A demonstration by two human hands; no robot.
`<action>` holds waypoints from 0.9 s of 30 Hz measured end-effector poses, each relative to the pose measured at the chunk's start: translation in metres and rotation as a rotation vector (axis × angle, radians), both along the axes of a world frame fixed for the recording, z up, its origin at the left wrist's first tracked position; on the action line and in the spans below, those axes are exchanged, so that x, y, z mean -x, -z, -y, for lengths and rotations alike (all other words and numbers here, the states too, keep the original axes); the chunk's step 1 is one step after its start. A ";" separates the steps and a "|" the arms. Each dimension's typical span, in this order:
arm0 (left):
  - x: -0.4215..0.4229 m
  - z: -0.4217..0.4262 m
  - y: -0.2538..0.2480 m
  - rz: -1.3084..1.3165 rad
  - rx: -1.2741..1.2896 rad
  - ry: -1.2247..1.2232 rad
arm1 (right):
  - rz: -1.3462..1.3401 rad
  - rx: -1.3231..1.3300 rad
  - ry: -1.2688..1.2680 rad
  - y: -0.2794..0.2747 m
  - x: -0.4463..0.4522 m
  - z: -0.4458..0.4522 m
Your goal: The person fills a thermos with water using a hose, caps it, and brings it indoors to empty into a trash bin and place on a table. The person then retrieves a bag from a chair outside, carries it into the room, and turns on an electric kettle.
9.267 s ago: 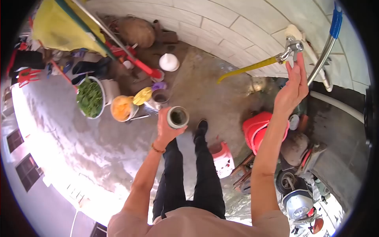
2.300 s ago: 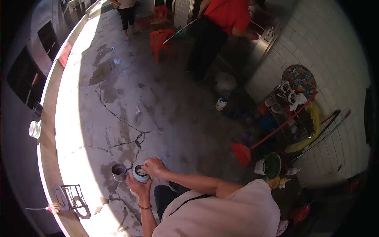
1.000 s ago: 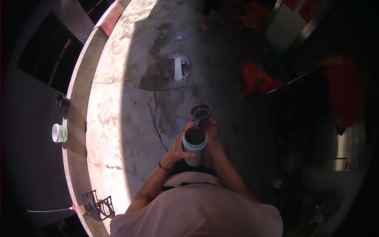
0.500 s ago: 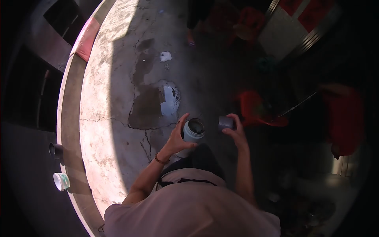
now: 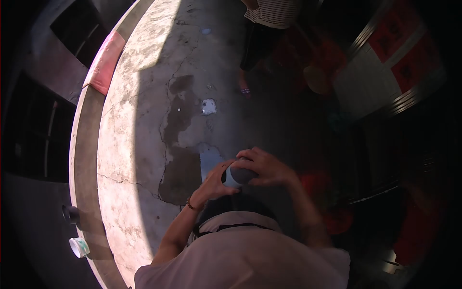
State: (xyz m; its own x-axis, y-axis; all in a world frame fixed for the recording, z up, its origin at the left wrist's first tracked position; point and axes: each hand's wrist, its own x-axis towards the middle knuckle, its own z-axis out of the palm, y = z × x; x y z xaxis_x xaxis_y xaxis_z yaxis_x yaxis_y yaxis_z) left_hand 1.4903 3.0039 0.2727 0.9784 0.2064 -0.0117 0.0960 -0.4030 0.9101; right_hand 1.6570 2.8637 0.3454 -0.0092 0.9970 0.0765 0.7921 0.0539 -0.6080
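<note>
Free room: floor [image 5: 149, 111], ahead and to the left, as far as the ledge [image 5: 88, 135]. Obstacles: jar [image 5: 230, 181] and grey cup [image 5: 243, 174], filling the gap between left hand [image 5: 215, 182] and right hand [image 5: 264, 167]; black pot [image 5: 71, 214] and white tub [image 5: 79, 247], at the ledge; standing person [image 5: 270, 24], ahead; red shape [image 5: 315, 185], at right, too dark to identify

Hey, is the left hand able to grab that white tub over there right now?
Probably not: the left hand is around the pale bottle, and the white tub looks too far off, by the ledge's outer edge.
</note>
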 end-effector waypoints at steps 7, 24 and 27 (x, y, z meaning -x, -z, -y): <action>-0.102 -0.153 0.013 -0.072 -0.019 -0.238 | -0.084 0.132 0.085 0.036 -0.115 -0.195; -0.433 -0.664 0.030 -0.019 0.370 0.156 | -0.145 -0.144 -0.603 0.013 -0.472 -0.680; -0.499 -0.730 0.029 0.034 0.453 0.042 | -0.156 -0.019 -0.505 0.013 -0.533 -0.770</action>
